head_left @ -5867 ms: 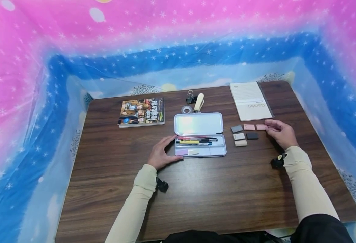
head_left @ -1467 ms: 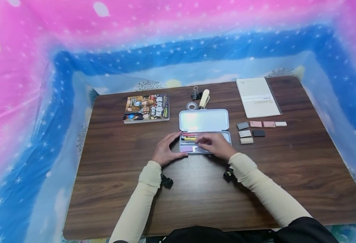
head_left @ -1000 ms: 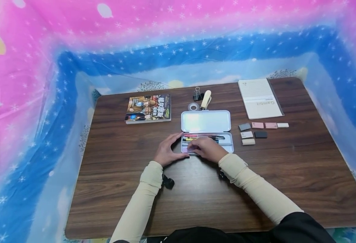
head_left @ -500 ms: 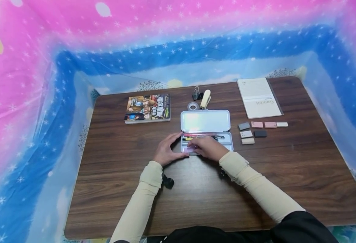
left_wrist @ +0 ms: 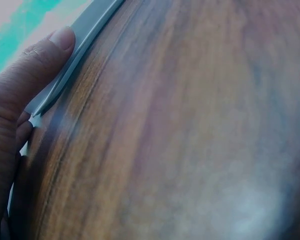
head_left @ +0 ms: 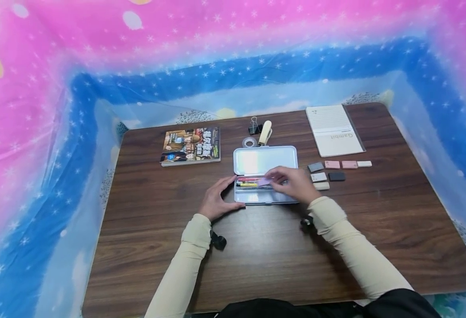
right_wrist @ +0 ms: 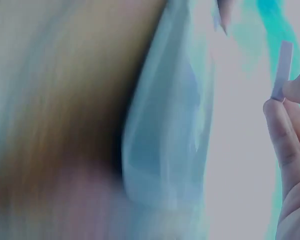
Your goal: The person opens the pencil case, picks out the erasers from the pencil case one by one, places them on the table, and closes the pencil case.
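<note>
An open pencil case lies mid-table, its lid tipped back. Spanning its left end, my left hand grips it with the thumb at the front edge and fingers toward the back; the left wrist view shows the thumb against the rim. Between thumb and fingertips my right hand pinches a lavender eraser, held above the case. In the right wrist view the eraser appears edge-on. Several pens lie in the back compartment, partly hidden by the eraser and right hand.
Right of the case lie several erasers: grey, pink, white and black among them. Behind the case are a tape roll, stapler and binder clip. A book and notepad flank these.
My right hand came from the eraser row, where a white eraser now ends the row, into the case. It has lifted the lavender eraser from the front compartment and moved right. My left hand stays.
</note>
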`<control>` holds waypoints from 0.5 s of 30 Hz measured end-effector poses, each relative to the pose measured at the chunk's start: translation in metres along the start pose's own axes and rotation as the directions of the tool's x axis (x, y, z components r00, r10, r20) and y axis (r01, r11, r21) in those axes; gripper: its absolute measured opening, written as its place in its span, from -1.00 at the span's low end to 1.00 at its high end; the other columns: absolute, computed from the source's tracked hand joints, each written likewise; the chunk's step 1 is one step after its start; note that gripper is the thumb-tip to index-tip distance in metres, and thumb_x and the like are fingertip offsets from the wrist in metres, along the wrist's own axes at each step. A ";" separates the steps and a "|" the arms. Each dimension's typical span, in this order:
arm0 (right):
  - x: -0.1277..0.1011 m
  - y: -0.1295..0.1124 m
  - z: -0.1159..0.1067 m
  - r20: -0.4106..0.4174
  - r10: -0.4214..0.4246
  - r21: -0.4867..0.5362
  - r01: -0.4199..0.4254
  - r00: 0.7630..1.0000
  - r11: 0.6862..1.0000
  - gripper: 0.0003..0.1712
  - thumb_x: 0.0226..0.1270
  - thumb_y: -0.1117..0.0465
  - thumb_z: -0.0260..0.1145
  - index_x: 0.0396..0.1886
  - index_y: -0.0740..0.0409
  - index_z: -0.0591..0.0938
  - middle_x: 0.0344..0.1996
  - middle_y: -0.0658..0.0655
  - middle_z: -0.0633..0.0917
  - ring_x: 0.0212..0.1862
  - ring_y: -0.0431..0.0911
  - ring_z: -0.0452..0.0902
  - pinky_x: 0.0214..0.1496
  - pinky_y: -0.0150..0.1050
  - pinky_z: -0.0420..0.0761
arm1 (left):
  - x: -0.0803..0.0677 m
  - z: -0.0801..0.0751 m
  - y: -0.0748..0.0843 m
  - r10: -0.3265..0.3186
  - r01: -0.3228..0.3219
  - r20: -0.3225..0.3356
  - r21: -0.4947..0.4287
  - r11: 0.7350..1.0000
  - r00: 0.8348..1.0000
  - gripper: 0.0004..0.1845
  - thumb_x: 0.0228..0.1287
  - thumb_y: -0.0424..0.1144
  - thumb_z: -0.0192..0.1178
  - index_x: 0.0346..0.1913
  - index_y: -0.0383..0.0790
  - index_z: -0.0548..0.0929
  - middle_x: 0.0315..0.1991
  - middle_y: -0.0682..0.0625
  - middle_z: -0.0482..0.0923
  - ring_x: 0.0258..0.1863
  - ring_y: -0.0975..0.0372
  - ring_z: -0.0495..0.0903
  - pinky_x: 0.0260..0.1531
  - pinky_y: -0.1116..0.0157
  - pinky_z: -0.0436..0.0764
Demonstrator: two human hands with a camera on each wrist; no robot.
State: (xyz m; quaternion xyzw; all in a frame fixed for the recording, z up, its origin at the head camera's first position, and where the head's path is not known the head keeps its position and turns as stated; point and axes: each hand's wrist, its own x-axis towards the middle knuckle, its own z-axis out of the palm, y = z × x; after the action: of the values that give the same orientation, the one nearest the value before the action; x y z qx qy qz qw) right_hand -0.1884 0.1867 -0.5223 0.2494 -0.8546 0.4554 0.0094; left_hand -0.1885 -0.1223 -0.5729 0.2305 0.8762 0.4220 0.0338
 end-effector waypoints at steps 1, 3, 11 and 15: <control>-0.005 0.005 -0.012 -0.045 0.013 0.014 -0.012 0.999 1.000 -0.68 0.25 0.52 0.49 0.00 0.28 0.75 -0.13 0.19 0.82 -0.17 -0.03 0.77 -0.05 -0.31 0.76 | 0.000 0.000 0.000 -0.007 0.007 0.003 -0.003 1.000 1.000 0.04 -0.03 -0.04 0.73 0.55 -0.11 0.46 0.44 -0.16 0.49 0.44 -0.02 0.46 0.48 -0.02 0.40; -0.018 0.018 -0.039 -0.134 0.041 0.029 -0.037 0.990 0.999 -0.67 0.23 0.56 0.49 -0.01 0.31 0.75 -0.14 0.24 0.81 -0.19 -0.08 0.76 -0.07 -0.42 0.73 | -0.001 0.001 0.000 -0.018 0.018 0.007 -0.003 1.000 1.000 0.04 -0.02 -0.03 0.73 0.56 -0.09 0.46 0.44 -0.14 0.49 0.44 -0.01 0.45 0.48 -0.02 0.39; -0.095 0.082 -0.139 -0.403 0.230 0.040 -0.234 0.886 0.972 -0.68 0.32 0.62 0.37 0.06 0.49 0.69 -0.11 0.32 0.79 -0.19 -0.49 0.63 -0.11 -0.65 0.60 | -0.001 0.002 -0.001 0.003 -0.003 -0.011 -0.003 1.000 1.000 0.02 -0.01 -0.03 0.72 0.55 -0.08 0.48 0.43 -0.14 0.50 0.42 -0.02 0.47 0.46 -0.05 0.42; -0.126 0.097 -0.162 -0.428 0.304 0.047 -0.315 0.851 0.948 -0.70 0.33 0.62 0.35 0.05 0.54 0.66 -0.17 -0.07 0.79 -0.21 -0.49 0.63 -0.14 -0.67 0.59 | 0.000 0.002 0.000 0.014 -0.014 -0.012 -0.007 1.000 1.000 0.02 -0.02 -0.05 0.73 0.55 -0.10 0.48 0.43 -0.15 0.50 0.42 -0.04 0.47 0.46 -0.06 0.42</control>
State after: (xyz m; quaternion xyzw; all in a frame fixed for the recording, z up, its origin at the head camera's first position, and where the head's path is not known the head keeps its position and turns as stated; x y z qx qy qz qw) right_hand -0.1547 0.4107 -0.5328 0.0019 -0.8658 0.4840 0.1269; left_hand -0.1880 -0.1212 -0.5742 0.2338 0.8732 0.4268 0.0262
